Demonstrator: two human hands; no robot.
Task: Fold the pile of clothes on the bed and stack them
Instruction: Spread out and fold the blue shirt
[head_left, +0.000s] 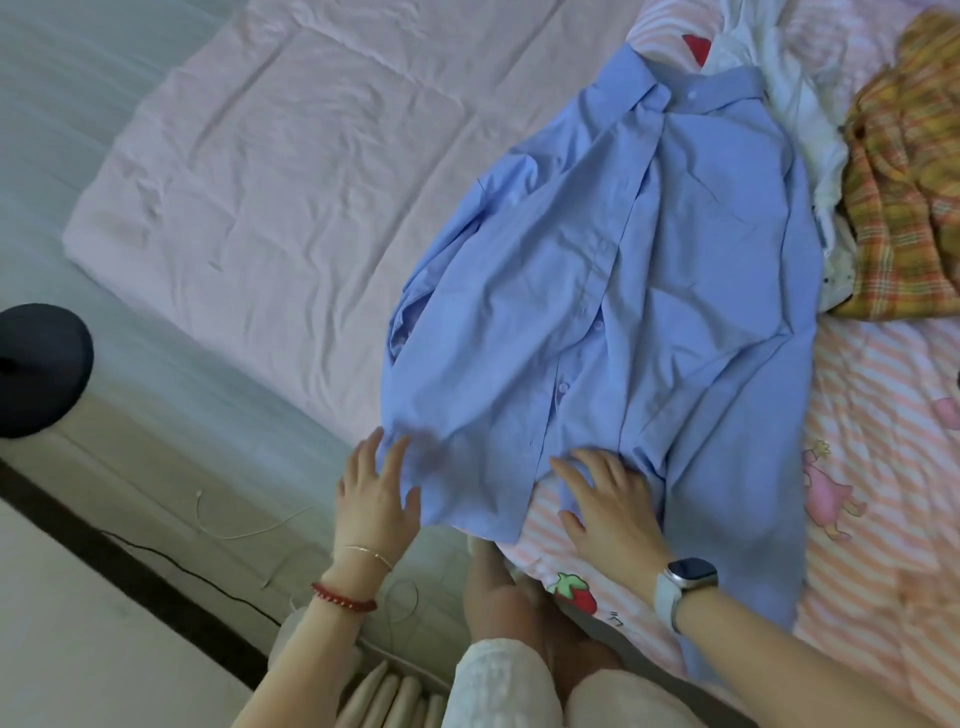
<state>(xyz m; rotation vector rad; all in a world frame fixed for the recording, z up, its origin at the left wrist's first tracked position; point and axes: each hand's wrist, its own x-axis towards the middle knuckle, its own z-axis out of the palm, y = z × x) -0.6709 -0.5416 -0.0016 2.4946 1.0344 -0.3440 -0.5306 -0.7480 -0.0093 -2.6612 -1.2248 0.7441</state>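
On the bed (270, 171), the blue shirt (623, 291) lies spread face up, collar away from me, hem at the near edge. My left hand (376, 491) has spread fingers resting on the hem corner, and my right hand (608, 512) is flat with fingers splayed on the hem middle. Main risk: the plaid shirt (909, 171) touches its far side, so a sloppy fold could drag it along.

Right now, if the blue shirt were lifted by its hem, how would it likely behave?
The blue shirt would probably go floppy: it already lies in soft creases. It looks thin, so likely light. The sleeve by the left hand may flop loose; the right hand presses the hem flat.
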